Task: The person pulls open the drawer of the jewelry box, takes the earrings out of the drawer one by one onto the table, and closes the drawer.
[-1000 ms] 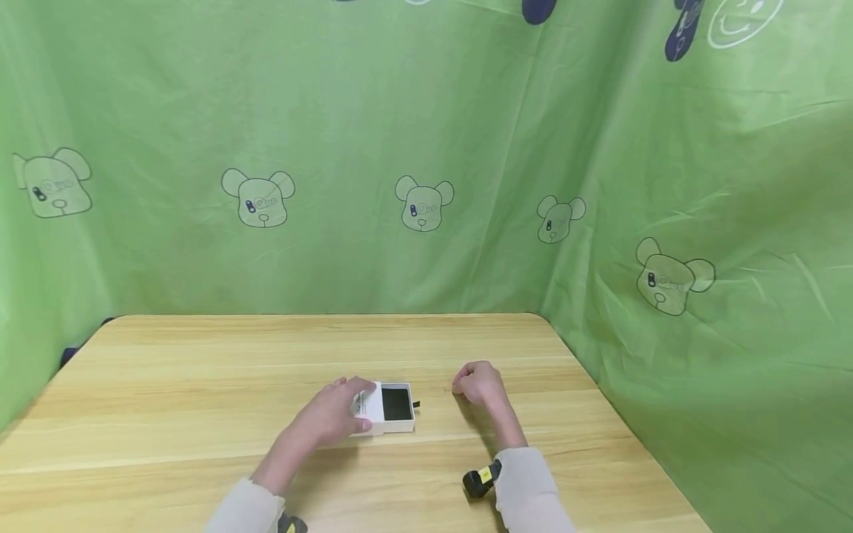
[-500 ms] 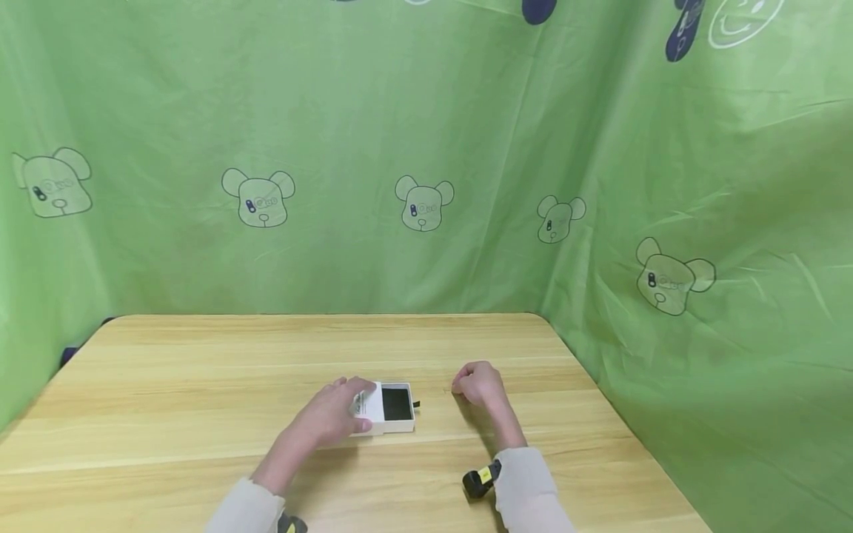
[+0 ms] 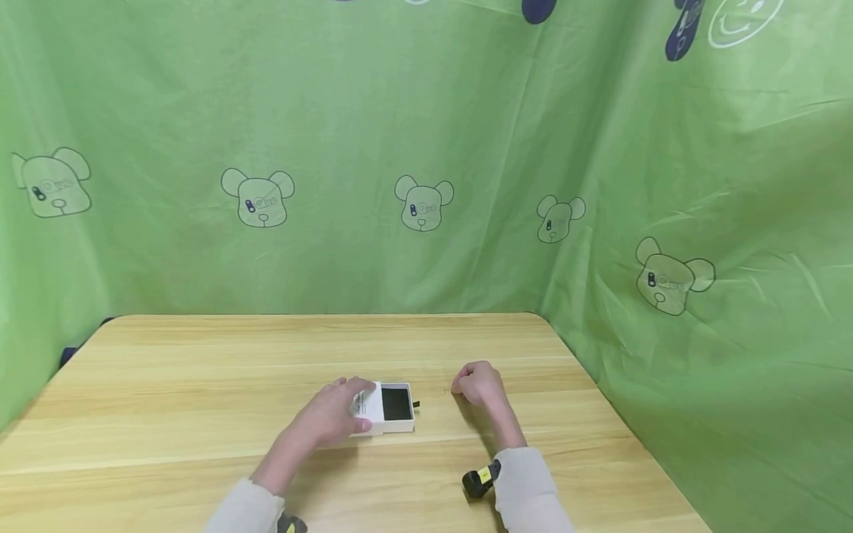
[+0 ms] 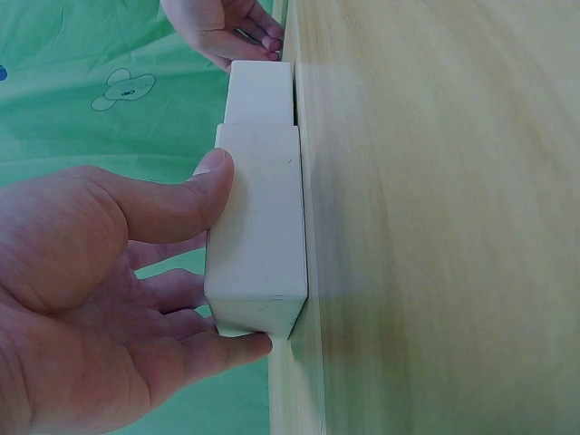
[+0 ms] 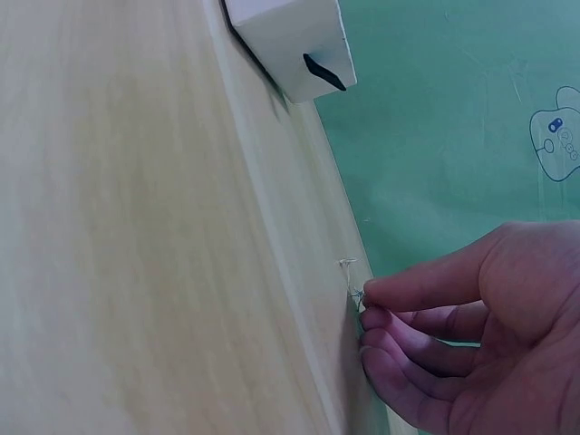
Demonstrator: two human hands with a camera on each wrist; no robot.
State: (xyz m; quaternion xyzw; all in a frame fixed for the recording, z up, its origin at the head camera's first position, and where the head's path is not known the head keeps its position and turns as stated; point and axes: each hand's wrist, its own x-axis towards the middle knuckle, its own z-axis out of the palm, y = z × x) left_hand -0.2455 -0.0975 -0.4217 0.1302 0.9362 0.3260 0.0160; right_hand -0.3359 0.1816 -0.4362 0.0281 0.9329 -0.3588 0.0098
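A white sliding box [image 3: 374, 407] lies on the wooden table, its inner drawer [image 3: 398, 426] pulled partway out to the right. Black lining [image 3: 397, 404] shows inside the drawer, and a black pull tab [image 5: 324, 72] sticks out of its end. My left hand [image 3: 326, 414] grips the box's outer sleeve, thumb on the near side and fingers round the far side and end. To the right of the box, my right hand [image 3: 481, 383] pinches a small, thin, shiny piece [image 5: 357, 294] between thumb and index finger at the tabletop. It is too fine for its kind to show.
The wooden table [image 3: 220, 370] stretches out on all sides of the hands. A green curtain [image 3: 346, 259] with printed bear heads hangs behind it and along its right side. A black wrist camera [image 3: 477, 483] sits by the right sleeve.
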